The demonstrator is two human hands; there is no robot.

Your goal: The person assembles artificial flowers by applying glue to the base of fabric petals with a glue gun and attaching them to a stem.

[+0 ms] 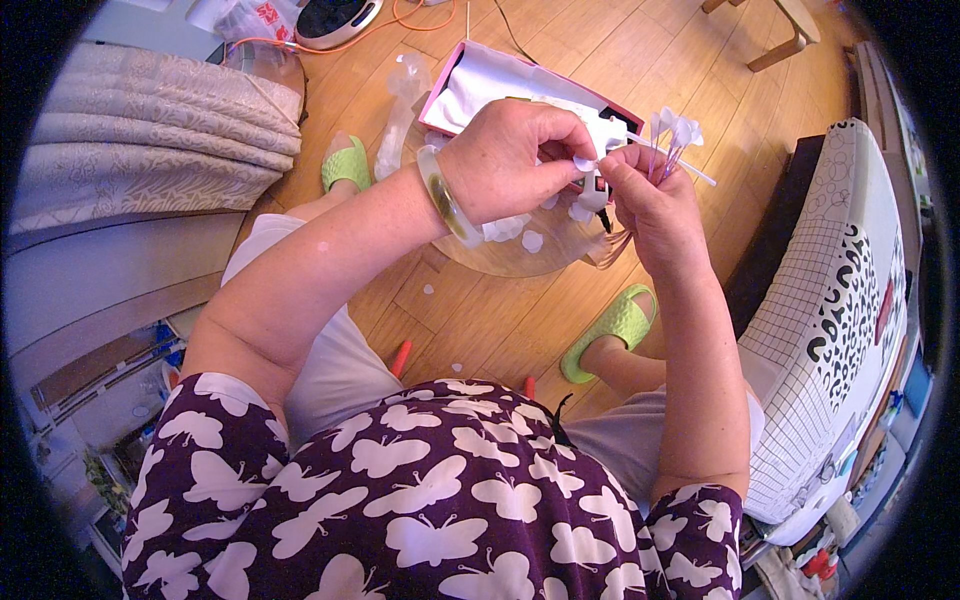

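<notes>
Over the right side of the round table (pixel 490 263), two hands close together, fingertips nearly meeting; can't tell if they touch. Left hand (pixel 510 160): thumb and forefinger pinched on a small pale piece (pixel 583 164), likely a tip grip because the piece is so slight. Right hand (pixel 655 205): fingers clamped round a bunch of thin stems (pixel 618 245), white petals (pixel 680 130) fanning out above, tails hanging below; probably held mid-length to leave thumb and forefinger free. White glue gun (pixel 608 130) behind the fingertips, partly hidden, presumably parked for easy reach; slim, straight white stick (pixel 697 172) pokes out right. Table is see-through, smooth. Loose rounded white bits (pixel 532 241) on it, thin, flat. Pink-edged box (pixel 443 80) at the far edge: straight-sided, white lining. Crinkled clear plastic (pixel 400 110) left of it.
</notes>
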